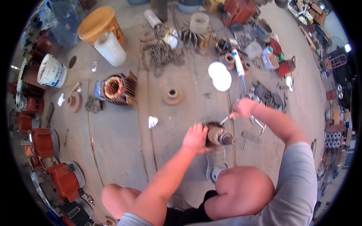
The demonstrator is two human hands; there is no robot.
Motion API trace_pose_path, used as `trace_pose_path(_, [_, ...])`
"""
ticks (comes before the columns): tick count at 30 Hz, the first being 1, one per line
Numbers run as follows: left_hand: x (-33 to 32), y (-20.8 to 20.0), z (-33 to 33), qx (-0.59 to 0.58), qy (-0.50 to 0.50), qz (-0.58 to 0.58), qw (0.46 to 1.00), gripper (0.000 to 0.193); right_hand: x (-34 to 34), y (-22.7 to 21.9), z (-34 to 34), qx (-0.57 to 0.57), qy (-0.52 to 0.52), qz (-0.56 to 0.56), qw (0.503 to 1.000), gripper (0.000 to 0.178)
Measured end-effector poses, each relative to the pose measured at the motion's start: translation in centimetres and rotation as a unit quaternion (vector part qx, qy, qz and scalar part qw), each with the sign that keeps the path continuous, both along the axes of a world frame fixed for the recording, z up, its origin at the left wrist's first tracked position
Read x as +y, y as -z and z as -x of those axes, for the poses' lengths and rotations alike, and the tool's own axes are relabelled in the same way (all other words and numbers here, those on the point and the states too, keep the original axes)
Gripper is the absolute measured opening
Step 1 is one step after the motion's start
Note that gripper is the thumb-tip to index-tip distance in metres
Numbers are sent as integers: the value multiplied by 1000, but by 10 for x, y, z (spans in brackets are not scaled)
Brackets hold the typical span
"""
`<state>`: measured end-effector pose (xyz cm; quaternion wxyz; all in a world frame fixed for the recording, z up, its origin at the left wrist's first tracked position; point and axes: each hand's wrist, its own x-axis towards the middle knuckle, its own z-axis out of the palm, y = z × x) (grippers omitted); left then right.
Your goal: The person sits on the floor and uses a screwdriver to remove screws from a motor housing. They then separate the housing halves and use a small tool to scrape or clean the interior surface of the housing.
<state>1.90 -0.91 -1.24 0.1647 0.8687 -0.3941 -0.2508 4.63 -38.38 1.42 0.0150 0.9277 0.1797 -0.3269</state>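
A rusty round metal part with a shaft (217,135) stands on the floor between my hands, just in front of my right shoe (217,160). My left hand (195,139) is closed round its left side, with the fingers over the far edge. Beyond and to the right, my right hand (242,108) grips a thin metal tool (224,120), whose tip reaches the part's far rim. Its working end is too small to tell its kind. Just right of the part lies a T-shaped metal handle (258,126).
A flanged ring (172,95), a copper-wound motor stator (115,88) and a white rag (152,121) lie ahead and left. Farther off are a heap of chain (162,56), white discs (220,79) and a sealant tube (238,63). Red motor housings (64,180) line the left side.
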Motion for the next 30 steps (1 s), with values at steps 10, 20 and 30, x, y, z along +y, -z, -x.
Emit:
trace_pose_path(10, [4,11,-4,-41,4,-14,999,109,29,16,51,-128,131,-37,982,73])
trace_pose_path(20, [0,6,0,-61,15,-21,998,114,36,11,73,-124,199,-23,972,77])
trace_pose_path(30, [0,11,-1,-44,9,1,999,116,8,22,70,-185,323,-167,913,67])
